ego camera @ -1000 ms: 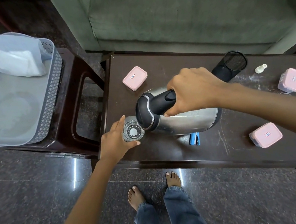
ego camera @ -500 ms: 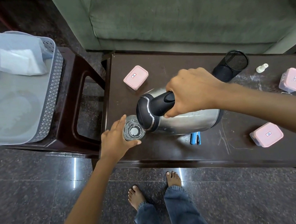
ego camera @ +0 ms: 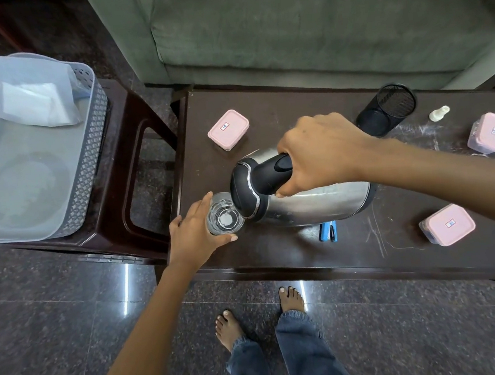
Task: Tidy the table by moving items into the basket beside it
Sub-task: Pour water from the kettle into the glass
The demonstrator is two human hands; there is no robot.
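A steel kettle (ego camera: 315, 204) with a black lid and handle is tipped on its side over the dark table (ego camera: 277, 254), its spout end at the rim of a clear glass (ego camera: 223, 217). My right hand (ego camera: 322, 152) grips the kettle's black handle. My left hand (ego camera: 193, 232) holds the glass near the table's front left corner. The grey perforated basket (ego camera: 96, 160) stands on a dark stool to the left, with a white plastic bag (ego camera: 31, 94) and a clear plate inside.
Three pink-lidded boxes lie on the table: one at the back left (ego camera: 228, 129), one at the right (ego camera: 491, 132), one at the front right (ego camera: 448, 224). A black mesh cup (ego camera: 387, 110), a small white bottle (ego camera: 439, 113) and a blue stapler (ego camera: 328, 231) are there too. A green sofa stands behind.
Almost nothing differs. Both hands keep their hold, and the kettle stays tipped against the glass.
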